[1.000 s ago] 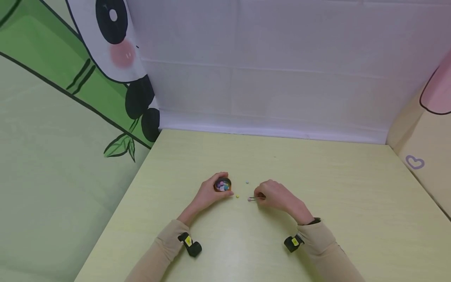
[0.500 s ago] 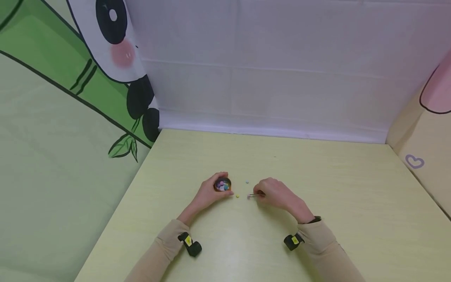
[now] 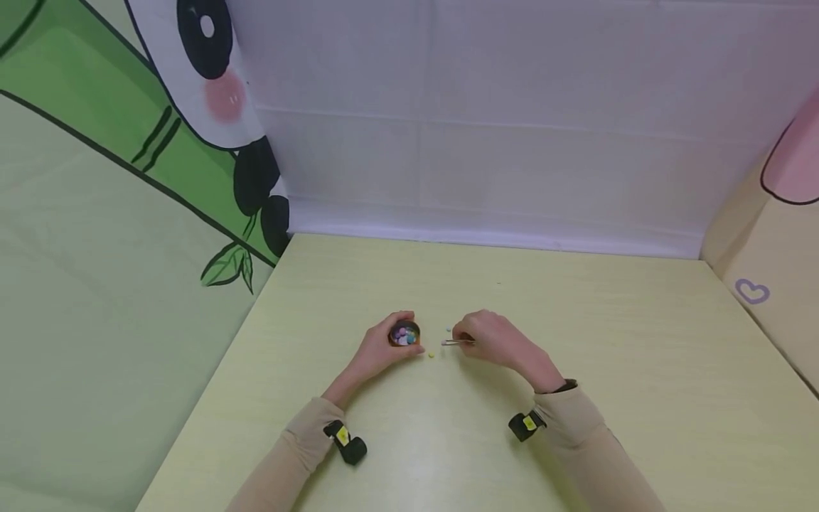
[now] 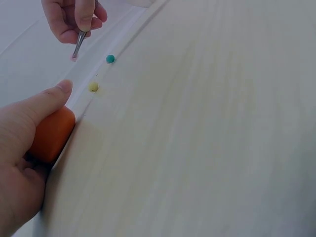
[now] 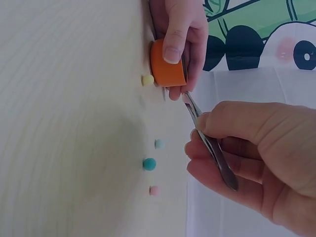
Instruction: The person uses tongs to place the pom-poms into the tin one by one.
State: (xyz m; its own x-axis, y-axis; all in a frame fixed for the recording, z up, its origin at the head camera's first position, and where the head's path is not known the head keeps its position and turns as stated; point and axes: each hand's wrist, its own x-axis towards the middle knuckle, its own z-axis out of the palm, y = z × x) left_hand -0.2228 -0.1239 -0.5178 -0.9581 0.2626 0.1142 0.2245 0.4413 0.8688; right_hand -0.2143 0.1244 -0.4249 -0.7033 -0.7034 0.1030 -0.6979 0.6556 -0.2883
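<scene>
My left hand [image 3: 376,348] holds a small orange cup [image 5: 168,69] on the table, thumb on the near side. Seen from above in the head view, several pink, purple, blue and white beads [image 3: 404,336] lie in it. My right hand [image 3: 495,341] pinches metal tweezers [image 5: 215,150] between thumb and fingers. At their tips sits a small pink bead [image 4: 73,59], raised above the table a short way right of the cup. Close beside the cup lies a yellow bead [image 5: 147,80].
Farther right on the table [image 3: 608,320], the right wrist view shows a pale blue bead [image 5: 159,143], a teal bead [image 5: 149,164] and another pink bead [image 5: 154,190]. A white cloth backdrop [image 3: 486,156] borders the table's far edge.
My right hand has lifted and moved away from me and slightly left, carrying the tweezers and pink bead toward the cup. The left hand and cup have stayed in place.
</scene>
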